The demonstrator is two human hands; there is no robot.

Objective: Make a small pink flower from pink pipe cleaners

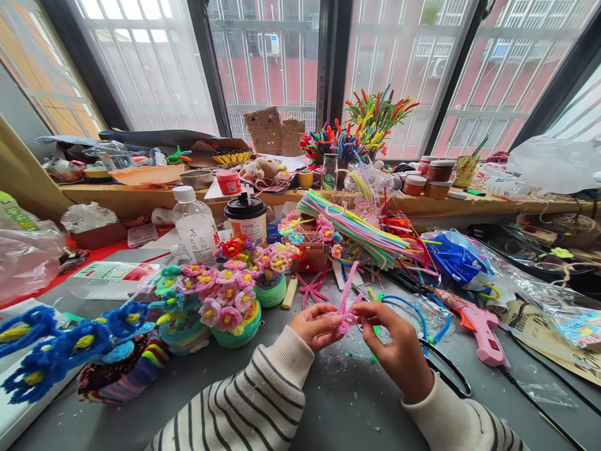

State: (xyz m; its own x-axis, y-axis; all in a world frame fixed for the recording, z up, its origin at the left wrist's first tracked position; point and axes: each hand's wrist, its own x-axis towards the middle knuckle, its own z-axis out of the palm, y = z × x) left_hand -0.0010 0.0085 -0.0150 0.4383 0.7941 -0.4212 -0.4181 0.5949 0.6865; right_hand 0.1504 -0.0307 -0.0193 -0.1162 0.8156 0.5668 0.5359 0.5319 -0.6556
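Between my two hands is a pink pipe cleaner (348, 289), looped at its lower end, with a long tail standing up. My left hand (321, 326) pinches the looped part from the left. From the right, my right hand (393, 343) has thumb and fingers closed at the edge of the same piece. Several bent pink pipe cleaners (313, 289) lie just beyond my left hand. A large bundle of pastel pipe cleaners (354, 228) rests behind them. To the left stand pots of pipe-cleaner flowers, among them a pink bunch (230, 294) and a blue bunch (84, 341).
A pink glue gun (483, 329) lies at the right, its cord running toward the front edge. A plastic bottle (193, 222) and a lidded paper cup (246, 218) stand behind the flowers. Paint jars (440, 178) line the window ledge. Blue pipe cleaners (422, 313) lie beyond my right hand.
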